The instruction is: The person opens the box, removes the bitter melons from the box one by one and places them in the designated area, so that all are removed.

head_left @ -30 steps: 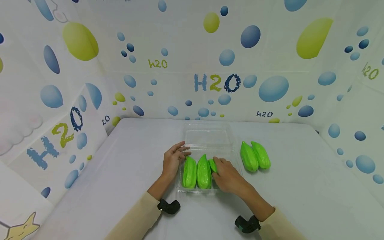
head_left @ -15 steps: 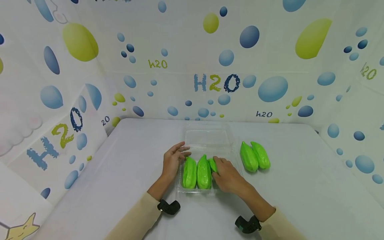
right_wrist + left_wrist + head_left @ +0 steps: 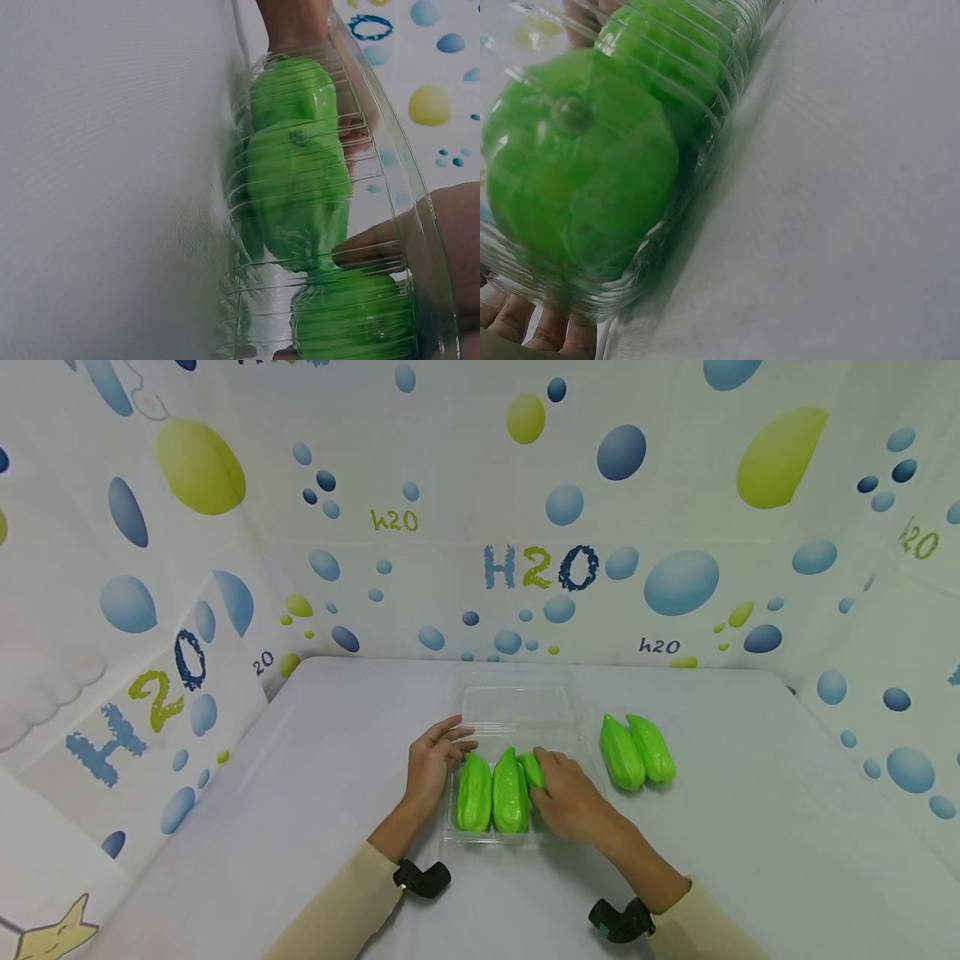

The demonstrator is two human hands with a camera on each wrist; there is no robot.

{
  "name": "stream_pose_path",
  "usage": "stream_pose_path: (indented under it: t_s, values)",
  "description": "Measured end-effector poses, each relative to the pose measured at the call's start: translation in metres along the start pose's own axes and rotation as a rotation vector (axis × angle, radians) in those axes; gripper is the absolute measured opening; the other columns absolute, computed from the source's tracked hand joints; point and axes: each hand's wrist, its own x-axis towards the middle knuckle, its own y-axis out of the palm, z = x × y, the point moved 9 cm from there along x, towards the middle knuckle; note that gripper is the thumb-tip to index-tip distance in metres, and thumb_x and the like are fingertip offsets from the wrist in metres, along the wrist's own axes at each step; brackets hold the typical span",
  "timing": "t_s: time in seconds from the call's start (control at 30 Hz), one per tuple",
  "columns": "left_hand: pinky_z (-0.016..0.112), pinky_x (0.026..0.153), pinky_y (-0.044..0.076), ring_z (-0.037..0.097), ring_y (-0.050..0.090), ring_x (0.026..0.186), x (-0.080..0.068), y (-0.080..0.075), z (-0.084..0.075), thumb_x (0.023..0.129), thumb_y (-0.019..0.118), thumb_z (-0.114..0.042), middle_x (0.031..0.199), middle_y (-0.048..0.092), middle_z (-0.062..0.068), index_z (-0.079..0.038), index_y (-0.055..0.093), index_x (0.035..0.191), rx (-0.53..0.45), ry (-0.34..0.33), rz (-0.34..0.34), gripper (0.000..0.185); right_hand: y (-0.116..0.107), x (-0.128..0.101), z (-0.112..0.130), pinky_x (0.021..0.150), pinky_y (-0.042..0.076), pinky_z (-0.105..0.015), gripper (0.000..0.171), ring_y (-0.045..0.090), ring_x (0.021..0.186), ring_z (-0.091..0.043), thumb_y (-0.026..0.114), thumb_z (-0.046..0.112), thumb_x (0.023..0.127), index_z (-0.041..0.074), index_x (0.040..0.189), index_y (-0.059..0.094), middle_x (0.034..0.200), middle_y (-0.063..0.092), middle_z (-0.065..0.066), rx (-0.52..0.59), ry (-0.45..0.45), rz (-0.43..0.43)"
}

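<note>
A clear plastic clamshell box (image 3: 517,702) lies open on the white table, its lid folded back. Two green ribbed gourds (image 3: 474,793) (image 3: 510,792) lie side by side in its tray. A third gourd (image 3: 531,768) lies beside them under my right hand (image 3: 551,777), whose fingers and thumb curl over it. In the right wrist view the thumb (image 3: 371,251) presses between the gourds (image 3: 300,187) inside the ribbed tray wall (image 3: 390,150). My left hand (image 3: 450,745) rests with straight fingers against the tray's left rim. Its fingers (image 3: 525,330) show behind the tray in the left wrist view.
Two more green gourds (image 3: 621,753) (image 3: 652,747) lie together on the table (image 3: 750,827), just right of the box. Printed bubble-pattern walls close in the table at the back and on both sides.
</note>
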Motion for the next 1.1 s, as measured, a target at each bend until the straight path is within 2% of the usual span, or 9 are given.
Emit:
stream_pose_path:
  t_s: [0.4, 0.73, 1.1]
  values:
    - [0.022, 0.076, 0.054, 0.041, 0.067, 0.112, 0.0010, -0.0003, 0.0009, 0.089, 0.040, 0.011, 0.129, 0.063, 0.028, 0.009, 0.050, 0.142, -0.012, 0.021, 0.003, 0.054, -0.0026, -0.0006, 0.0013, 0.113, 0.034, -0.058, 0.059, 0.037, 0.142, -0.046, 0.051, 0.011, 0.101, -0.008, 0.153, 0.032, 0.152, 0.041, -0.030, 0.021, -0.011, -0.020]
    - [0.021, 0.076, 0.054, 0.036, 0.069, 0.109, 0.0016, -0.0011, 0.0030, 0.087, 0.040, 0.012, 0.129, 0.063, 0.029, 0.009, 0.050, 0.142, -0.040, 0.011, 0.000, 0.056, -0.0031, -0.0006, 0.0021, 0.114, 0.033, -0.058, 0.060, 0.036, 0.143, -0.045, 0.051, 0.011, 0.101, -0.007, 0.154, 0.031, 0.153, 0.039, -0.029, 0.026, -0.026, -0.036]
    - [0.021, 0.075, 0.053, 0.041, 0.067, 0.112, 0.0013, -0.0011, 0.0031, 0.088, 0.040, 0.011, 0.129, 0.063, 0.028, 0.010, 0.049, 0.143, -0.038, 0.005, -0.003, 0.055, -0.0102, -0.0019, 0.0048, 0.113, 0.034, -0.057, 0.062, 0.036, 0.144, -0.042, 0.051, 0.013, 0.101, -0.004, 0.156, 0.029, 0.157, 0.036, -0.026, 0.048, -0.033, -0.086]
